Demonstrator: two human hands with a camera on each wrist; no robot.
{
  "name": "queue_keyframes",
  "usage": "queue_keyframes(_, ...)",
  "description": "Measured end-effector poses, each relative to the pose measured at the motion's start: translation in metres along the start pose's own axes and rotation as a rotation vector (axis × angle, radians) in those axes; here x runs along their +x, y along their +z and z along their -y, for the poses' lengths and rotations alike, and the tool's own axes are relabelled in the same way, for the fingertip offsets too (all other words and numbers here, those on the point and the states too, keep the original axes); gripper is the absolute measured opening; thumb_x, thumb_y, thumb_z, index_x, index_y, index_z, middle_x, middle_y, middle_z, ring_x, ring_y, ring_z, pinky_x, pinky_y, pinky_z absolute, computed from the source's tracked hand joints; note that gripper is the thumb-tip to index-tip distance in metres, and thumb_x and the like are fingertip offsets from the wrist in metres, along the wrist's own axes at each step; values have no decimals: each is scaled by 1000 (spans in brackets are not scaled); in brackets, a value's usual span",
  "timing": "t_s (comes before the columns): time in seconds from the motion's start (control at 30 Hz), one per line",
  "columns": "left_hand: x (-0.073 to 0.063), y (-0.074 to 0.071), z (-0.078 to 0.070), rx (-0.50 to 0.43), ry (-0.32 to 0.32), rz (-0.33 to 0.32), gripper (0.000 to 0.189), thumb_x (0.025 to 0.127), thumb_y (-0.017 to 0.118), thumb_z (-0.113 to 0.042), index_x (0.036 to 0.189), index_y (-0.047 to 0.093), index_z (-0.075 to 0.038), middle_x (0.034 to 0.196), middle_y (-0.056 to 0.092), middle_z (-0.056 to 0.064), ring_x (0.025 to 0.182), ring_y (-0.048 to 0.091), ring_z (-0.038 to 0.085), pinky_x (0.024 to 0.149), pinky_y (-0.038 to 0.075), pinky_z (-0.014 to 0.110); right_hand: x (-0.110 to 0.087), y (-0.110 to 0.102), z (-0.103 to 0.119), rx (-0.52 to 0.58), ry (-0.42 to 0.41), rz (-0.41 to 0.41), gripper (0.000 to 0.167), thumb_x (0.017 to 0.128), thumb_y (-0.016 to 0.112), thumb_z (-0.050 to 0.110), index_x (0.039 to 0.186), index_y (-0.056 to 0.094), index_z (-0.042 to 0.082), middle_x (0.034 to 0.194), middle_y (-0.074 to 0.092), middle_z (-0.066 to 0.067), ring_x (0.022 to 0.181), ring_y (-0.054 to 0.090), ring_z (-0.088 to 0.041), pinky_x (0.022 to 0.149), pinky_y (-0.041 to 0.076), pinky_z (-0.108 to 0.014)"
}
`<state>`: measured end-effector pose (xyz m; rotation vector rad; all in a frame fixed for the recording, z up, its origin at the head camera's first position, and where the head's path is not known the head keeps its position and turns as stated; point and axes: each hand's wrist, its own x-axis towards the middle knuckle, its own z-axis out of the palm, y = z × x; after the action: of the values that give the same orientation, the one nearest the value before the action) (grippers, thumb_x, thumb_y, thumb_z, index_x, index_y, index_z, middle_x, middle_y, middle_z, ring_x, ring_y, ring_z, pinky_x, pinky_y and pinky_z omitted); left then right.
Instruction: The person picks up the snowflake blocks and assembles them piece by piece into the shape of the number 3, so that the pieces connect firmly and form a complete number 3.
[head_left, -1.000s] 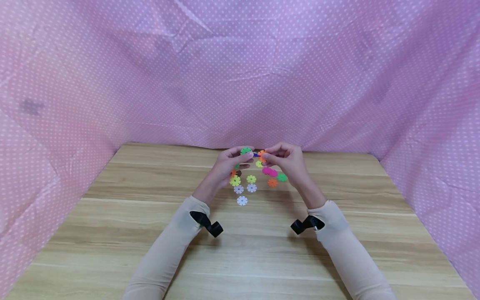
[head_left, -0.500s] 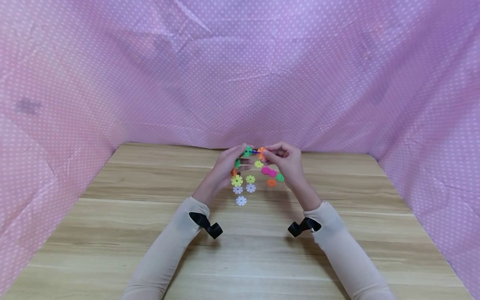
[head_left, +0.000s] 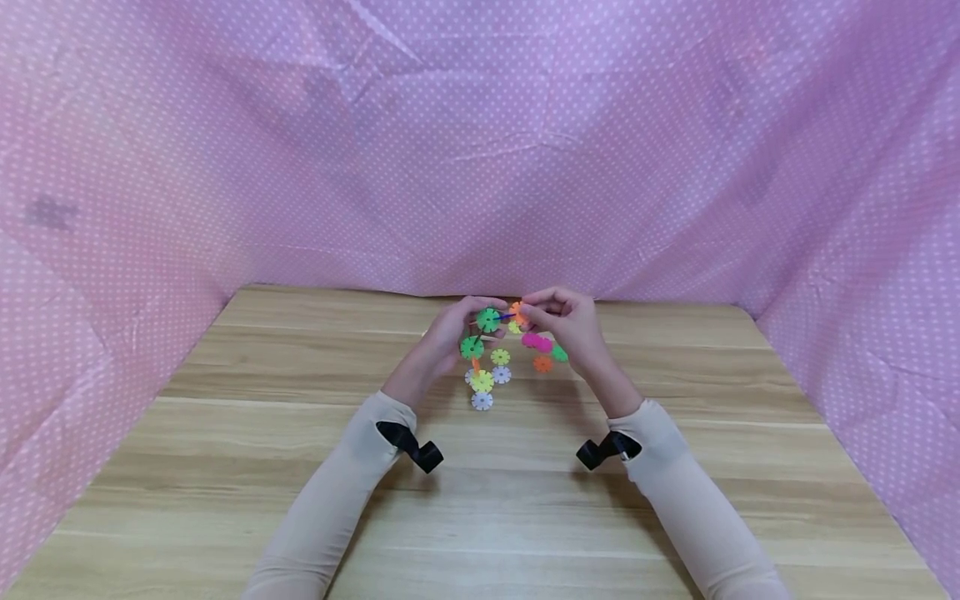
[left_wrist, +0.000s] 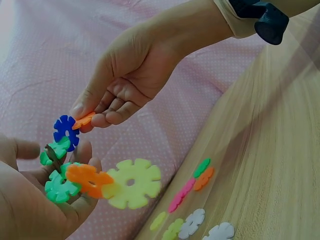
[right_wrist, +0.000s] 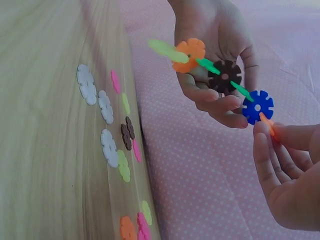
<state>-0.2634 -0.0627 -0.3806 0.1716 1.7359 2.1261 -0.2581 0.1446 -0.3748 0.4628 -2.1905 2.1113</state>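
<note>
A chain of notched plastic snowflake discs spans between my hands above the far part of the table. It runs from a yellow disc (left_wrist: 150, 186) through an orange one (left_wrist: 87, 181), a green one (left_wrist: 61, 192), a brown one (right_wrist: 216, 80), another green one (head_left: 487, 320) and a blue one (right_wrist: 250, 112) to an orange end disc (head_left: 516, 312). My right hand (head_left: 570, 323) pinches that end disc between thumb and fingers. My left hand (head_left: 450, 327) is beneath and behind the chain, palm up, fingers loosely extended, thumb apart from the discs.
Loose discs lie on the wooden table (head_left: 480, 517) below the hands: white (right_wrist: 109, 159), pink (head_left: 537, 342), green (head_left: 560, 353), orange (head_left: 543, 364), yellow (head_left: 500, 356) and brown (right_wrist: 125, 134). A pink dotted curtain (head_left: 480, 167) hangs behind the table's far edge.
My left thumb has come off the chain and those fingers have loosened. The chain's left part has dropped and shows more fully. My right hand keeps its pinch, shifting slightly left.
</note>
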Motion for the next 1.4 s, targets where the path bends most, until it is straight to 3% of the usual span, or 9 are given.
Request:
queue_keyframes(0.13, 1, -1, 1, 63, -24, 7, 33, 105, 54, -28, 130, 63, -7, 116, 67, 11, 96, 67, 19, 89, 59, 36, 0, -1, -1, -6, -3, 29, 22, 94, 71, 3, 108, 67, -14, 83, 76, 6, 68, 72, -10, 70, 63, -28)
queue_keyframes(0.27, 1, 0, 4, 114, 4, 8, 29, 100, 66, -20, 126, 63, -8, 112, 65, 6, 93, 66, 15, 86, 61, 34, 0, -1, -1, -8, 0, 59, 21, 95, 70, 2, 109, 67, -13, 83, 76, 4, 69, 71, -10, 71, 64, -30)
queue_keyframes(0.47, 1, 2, 6, 107, 47, -2, 27, 98, 68, -15, 123, 63, -7, 107, 65, 2, 91, 65, 15, 83, 60, 34, -1, -4, 1, -43, 54, 143, 24, 98, 66, 5, 116, 66, -11, 84, 74, 3, 75, 73, -12, 74, 64, -33)
queue_keyframes(0.67, 2, 1, 7, 78, 34, -9, 28, 98, 67, -13, 124, 63, -5, 101, 66, 1, 85, 65, 13, 78, 60, 29, 2, -9, 4, -90, 107, 204, 26, 100, 65, 10, 118, 67, -8, 89, 74, -2, 79, 74, -14, 82, 64, -39)
queue_keyframes(0.8, 1, -1, 6, 46, 32, -30, 27, 98, 67, -10, 124, 63, -4, 97, 66, 1, 81, 64, 12, 78, 58, 28, 5, -17, 6, -158, 131, 252, 29, 100, 65, 14, 118, 67, -8, 95, 75, -14, 85, 75, -22, 85, 63, -37)
queue_keyframes(0.93, 1, -4, 3, 44, 42, -45, 29, 98, 67, -10, 125, 63, -3, 99, 66, 1, 82, 65, 12, 80, 59, 30, 7, -29, 5, -256, 147, 304, 29, 100, 66, 15, 118, 68, -8, 101, 74, -23, 89, 74, -28, 79, 62, -31)
queue_keyframes(1.13, -1, -9, -1, 71, 39, -54, 31, 99, 66, -14, 129, 62, -5, 102, 67, -1, 79, 68, 13, 76, 59, 28, 7, -41, -5, -414, 198, 432, 26, 99, 67, 17, 118, 72, -1, 111, 74, -24, 90, 72, -22, 81, 61, -37)
queue_keyframes(1.27, -1, -11, -1, 56, 39, -59, 31, 100, 65, -14, 129, 62, -5, 101, 66, -1, 78, 68, 13, 73, 57, 26, 8, -45, -17, -551, 135, 524, 23, 97, 69, 10, 115, 73, -3, 110, 74, -23, 89, 68, -17, 78, 57, -28)
queue_keyframes(1.4, -1, -11, -2, 41, 39, -67, 31, 100, 65, -14, 129, 62, -5, 103, 66, -1, 79, 67, 13, 76, 58, 26, 6, -49, -26, -661, 75, 554, 21, 92, 71, 2, 111, 72, -6, 104, 75, -18, 93, 68, -19, 82, 57, -26)
